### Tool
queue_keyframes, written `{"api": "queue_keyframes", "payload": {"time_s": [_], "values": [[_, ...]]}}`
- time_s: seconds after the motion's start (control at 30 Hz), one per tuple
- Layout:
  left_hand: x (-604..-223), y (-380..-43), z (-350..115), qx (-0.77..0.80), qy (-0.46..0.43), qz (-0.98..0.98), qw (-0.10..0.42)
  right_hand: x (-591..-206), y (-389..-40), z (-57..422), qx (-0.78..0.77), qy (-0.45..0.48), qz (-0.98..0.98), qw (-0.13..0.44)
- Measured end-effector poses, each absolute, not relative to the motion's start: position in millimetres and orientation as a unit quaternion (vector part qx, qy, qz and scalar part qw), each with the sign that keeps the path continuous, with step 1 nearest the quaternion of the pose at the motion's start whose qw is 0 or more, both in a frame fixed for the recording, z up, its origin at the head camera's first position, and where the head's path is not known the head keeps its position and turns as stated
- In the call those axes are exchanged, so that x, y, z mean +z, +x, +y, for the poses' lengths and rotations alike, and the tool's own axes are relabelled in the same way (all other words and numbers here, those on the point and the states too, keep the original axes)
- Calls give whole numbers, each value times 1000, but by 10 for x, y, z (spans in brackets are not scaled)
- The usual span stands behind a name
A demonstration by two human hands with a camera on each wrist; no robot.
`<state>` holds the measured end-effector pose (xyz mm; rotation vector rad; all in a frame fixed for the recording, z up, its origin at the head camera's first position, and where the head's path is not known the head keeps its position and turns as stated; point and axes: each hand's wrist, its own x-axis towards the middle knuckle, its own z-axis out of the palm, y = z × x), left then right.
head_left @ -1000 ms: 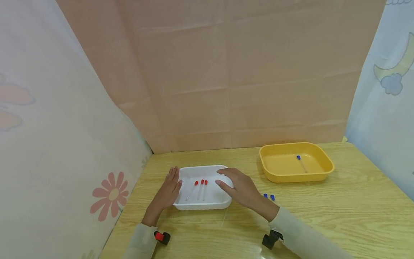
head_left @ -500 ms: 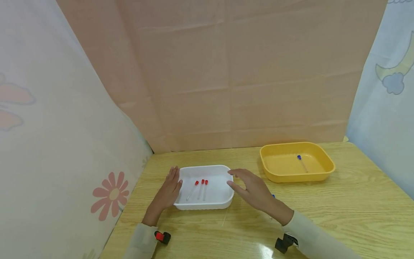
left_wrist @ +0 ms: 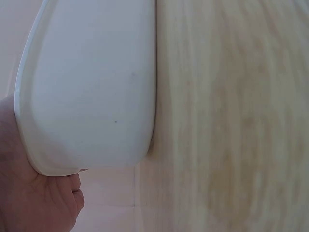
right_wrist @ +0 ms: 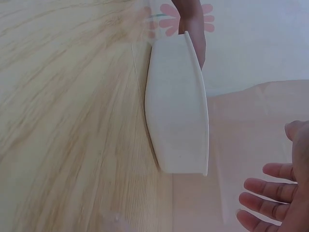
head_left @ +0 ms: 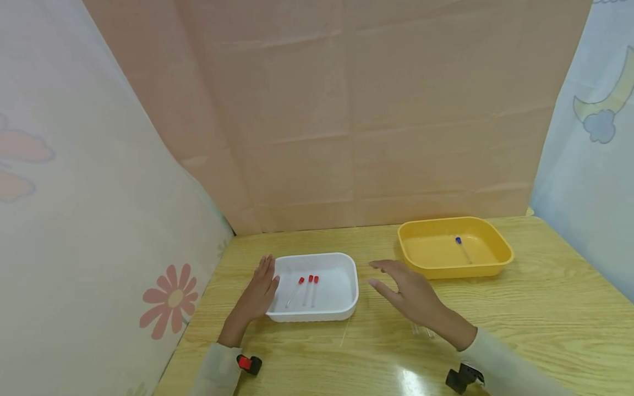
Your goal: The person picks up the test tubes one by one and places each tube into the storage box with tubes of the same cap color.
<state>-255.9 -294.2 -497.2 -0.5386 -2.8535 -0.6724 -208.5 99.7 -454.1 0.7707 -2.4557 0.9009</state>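
Observation:
A white tray (head_left: 342,286) stands on the table with several slim clear test tubes with red caps (head_left: 310,278) lying in it. My left hand (head_left: 258,291) holds its left end, thumb over the rim and fingers along the outside; the left wrist view shows the hand (left_wrist: 38,203) at the tray's rim. My right hand (head_left: 413,291) is in the air right of the tray, apart from it, fingers spread and holding nothing. Beneath the right wrist, the clear ends of test tubes (head_left: 430,332) show on the table; their other ends are hidden.
A yellow tray (head_left: 455,272) stands at the back right with a blue-capped test tube (head_left: 464,250) in it. The wooden table (head_left: 559,297) meets a brown backdrop (head_left: 297,165) behind and a printed cloth (head_left: 99,220) at the left.
My right hand has moved right, off the white tray's right end, and now covers the blue caps on the table. The left hand and both trays have stayed in place.

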Motion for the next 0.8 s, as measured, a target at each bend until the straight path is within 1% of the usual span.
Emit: {"api": "queue_keyframes", "payload": {"time_s": [0.13, 0.4, 0.63, 0.8], "values": [[-4986, -2564, -2951, -226, -181, -954, 79, -4542, -2086, 1104, 321, 275, -881, 214], [-4994, -2568, -2941, -217, -177, -957, 77, -4546, -2076, 1305, 321, 267, -886, 204], [-4942, -2544, -2903, -228, -170, -956, 71, -4523, -2058, 1460, 306, 269, -886, 224], [-4933, -2524, -2899, -227, -165, -957, 70, -4516, -2065, 1565, 297, 269, -888, 227]]}}
